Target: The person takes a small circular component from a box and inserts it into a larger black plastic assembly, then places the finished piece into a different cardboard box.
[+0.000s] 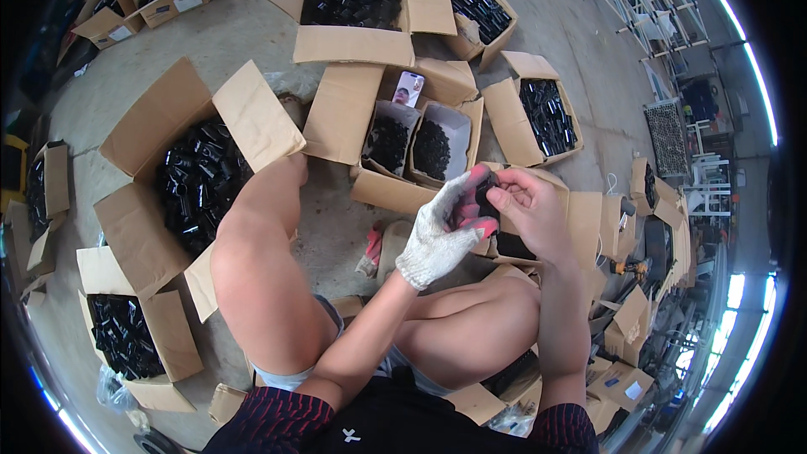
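My left hand [439, 234] wears a white knit glove with pink-coated fingertips. Its fingers are curled round a small black plastic part [485, 197]. My bare right hand [536, 208] pinches the same part from the right, thumb and fingers closed on it. Much of the part is hidden by the fingers, so its exact shape cannot be made out. Just beyond my hands stands an open cardboard box [345, 113] with two pale trays inside. Small black pieces [387, 143] fill one tray, and similar black pieces [431, 150] lie in the other.
A phone [408, 89] leans upright in that box. Left of my leg, a large carton holds black tubular parts [200, 181]. More cartons of black parts [351, 2] stand ahead and around me. A pink-and-white glove [370, 252] lies on the floor; a power drill [632, 268] is at right.
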### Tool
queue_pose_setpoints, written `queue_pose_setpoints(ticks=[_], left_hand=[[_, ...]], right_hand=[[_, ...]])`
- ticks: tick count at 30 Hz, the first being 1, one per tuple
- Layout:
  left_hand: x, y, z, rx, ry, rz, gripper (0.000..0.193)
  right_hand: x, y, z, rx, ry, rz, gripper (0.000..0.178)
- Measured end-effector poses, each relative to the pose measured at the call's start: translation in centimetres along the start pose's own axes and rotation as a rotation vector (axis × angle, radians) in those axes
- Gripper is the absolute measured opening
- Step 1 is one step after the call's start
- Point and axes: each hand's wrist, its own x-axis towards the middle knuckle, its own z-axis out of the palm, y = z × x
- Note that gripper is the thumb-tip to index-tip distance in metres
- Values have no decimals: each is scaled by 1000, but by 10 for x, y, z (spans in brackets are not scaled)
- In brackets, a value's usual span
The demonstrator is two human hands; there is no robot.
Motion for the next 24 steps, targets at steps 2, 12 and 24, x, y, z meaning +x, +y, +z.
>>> queue_pose_setpoints(ticks=[2, 12, 24], left_hand=[[6, -7, 2, -121, 16, 8, 82], [9, -5, -43, 2, -8, -46, 76], [30, 4, -59, -322, -13, -142, 78]], right_hand=[[7, -6, -5, -66, -10, 6, 21], [18, 13, 17, -286, -21, -59, 35], [39, 24, 25, -85, 18, 35, 30]])
